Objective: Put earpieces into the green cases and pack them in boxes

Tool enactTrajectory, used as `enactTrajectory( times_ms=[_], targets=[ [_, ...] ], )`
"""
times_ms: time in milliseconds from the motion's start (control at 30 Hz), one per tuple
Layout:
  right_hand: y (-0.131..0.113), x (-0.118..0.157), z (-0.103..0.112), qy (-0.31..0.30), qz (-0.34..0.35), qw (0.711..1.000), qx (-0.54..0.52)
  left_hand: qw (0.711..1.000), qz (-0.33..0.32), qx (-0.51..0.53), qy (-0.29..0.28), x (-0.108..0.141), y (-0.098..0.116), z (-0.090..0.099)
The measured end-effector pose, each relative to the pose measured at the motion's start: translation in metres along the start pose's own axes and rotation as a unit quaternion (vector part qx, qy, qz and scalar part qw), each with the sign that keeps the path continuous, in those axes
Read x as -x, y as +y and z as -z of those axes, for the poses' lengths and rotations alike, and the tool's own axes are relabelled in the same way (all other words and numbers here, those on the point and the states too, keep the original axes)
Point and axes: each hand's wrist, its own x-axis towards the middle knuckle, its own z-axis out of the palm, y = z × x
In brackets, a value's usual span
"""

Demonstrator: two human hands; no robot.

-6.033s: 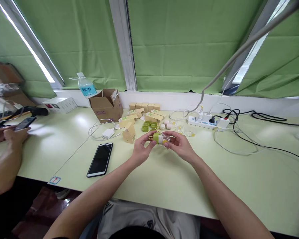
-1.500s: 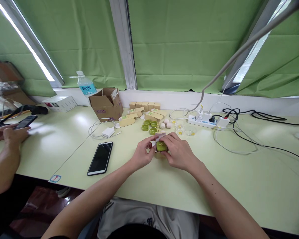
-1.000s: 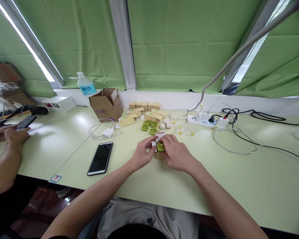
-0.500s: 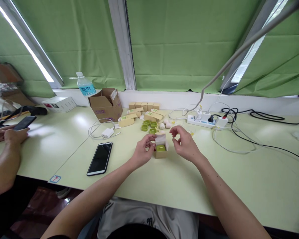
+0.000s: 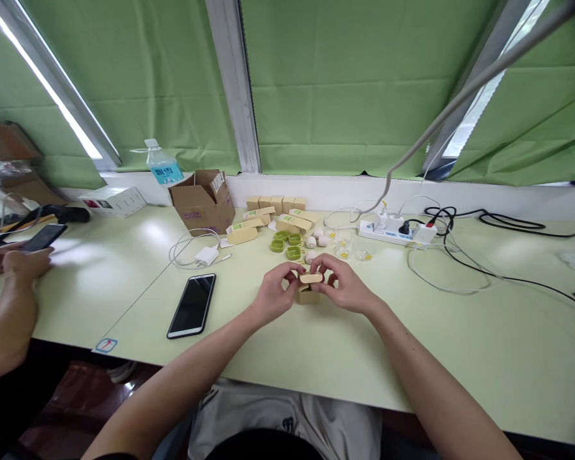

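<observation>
A small tan cardboard box [image 5: 308,298] stands upright on the table between my hands, its lid flap [image 5: 311,278] partly folded over the top. My left hand [image 5: 278,291] pinches the left side of the flap, and my right hand [image 5: 342,282] grips its right side with thumb and fingers. The flap hides most of the box's inside. Just beyond are several green trays [image 5: 294,252], pale round pieces [image 5: 311,242] and clear plastic cups [image 5: 344,249]. Flattened tan boxes [image 5: 243,236] lie behind to the left, with a row of closed small boxes [image 5: 276,204] at the back.
A black-screened phone [image 5: 192,305] and a white charger [image 5: 206,256] lie to the left. Behind are an open carton [image 5: 204,203] and a water bottle [image 5: 164,165]. A power strip [image 5: 386,234] with cables stands right. Another person's hand [image 5: 26,262] holds a phone at far left.
My right hand has moved left onto the box from beside it. The lid flap, upright before, now leans over the top and covers the green piece inside.
</observation>
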Motion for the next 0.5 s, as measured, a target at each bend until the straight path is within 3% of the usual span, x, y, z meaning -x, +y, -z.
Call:
enactTrajectory(
  times_ms=[200,500],
  targets=[
    [-0.002,0.002,-0.001,0.001,0.027,0.999,0.044,0.997,-0.07,-0.006,-0.036,0.001,0.005,0.012],
    [0.002,0.002,-0.005,0.01,0.069,0.995,0.069,0.991,-0.116,-0.06,-0.021,-0.002,0.009,0.013]
  ],
)
